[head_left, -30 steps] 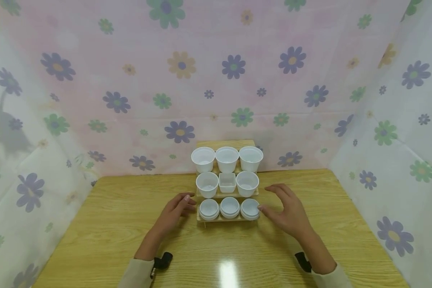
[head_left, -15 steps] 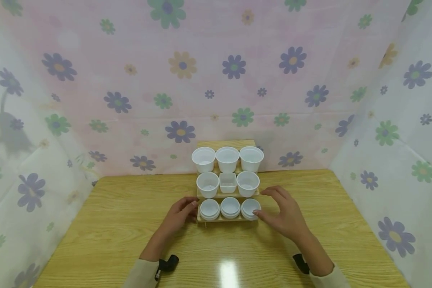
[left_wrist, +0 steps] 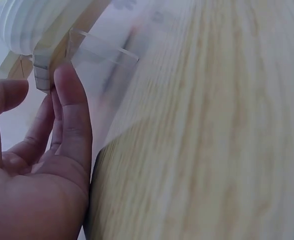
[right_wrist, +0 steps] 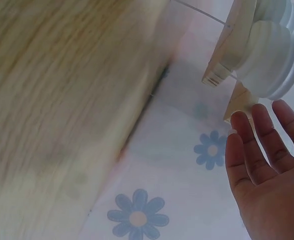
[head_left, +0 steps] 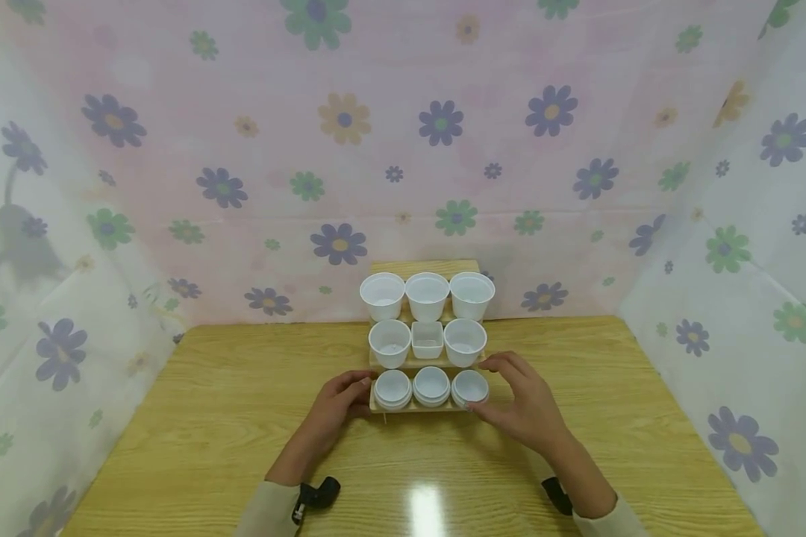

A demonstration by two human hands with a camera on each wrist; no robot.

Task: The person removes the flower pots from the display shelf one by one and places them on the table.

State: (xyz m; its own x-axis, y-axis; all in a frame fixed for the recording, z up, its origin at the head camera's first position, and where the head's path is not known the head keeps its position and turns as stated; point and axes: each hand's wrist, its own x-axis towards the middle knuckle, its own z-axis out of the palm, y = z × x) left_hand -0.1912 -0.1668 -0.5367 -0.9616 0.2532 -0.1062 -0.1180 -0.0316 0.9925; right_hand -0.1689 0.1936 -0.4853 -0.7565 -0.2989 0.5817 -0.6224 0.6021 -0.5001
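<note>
A tiered wooden stand point(head_left: 425, 265) holds three rows of white containers. My left hand point(head_left: 332, 406) is at the left end of its bottom shelf point(head_left: 416, 409). In the left wrist view a fingertip touches the end of a wooden board point(left_wrist: 49, 62), with the thumb apart from it. My right hand point(head_left: 520, 406) is at the right end, its thumb overlapping the front right jar point(head_left: 471, 391). The right wrist view shows extended fingers point(right_wrist: 269, 137) just below a ribbed white jar point(right_wrist: 269, 60). Two more white jars point(head_left: 393, 391) share that row.
Round white cups point(head_left: 426, 297) fill the top row; a small square cup point(head_left: 427, 340) sits between two round ones in the middle. A clear strip point(left_wrist: 104, 45) supports the board. The wood-grain table point(head_left: 242, 388) meets a flowered cloth wall point(head_left: 262, 246) behind.
Both hands have moved inward to the ends of the bottom shelf, the left going right and the right going left. The stand and its containers keep their arrangement.
</note>
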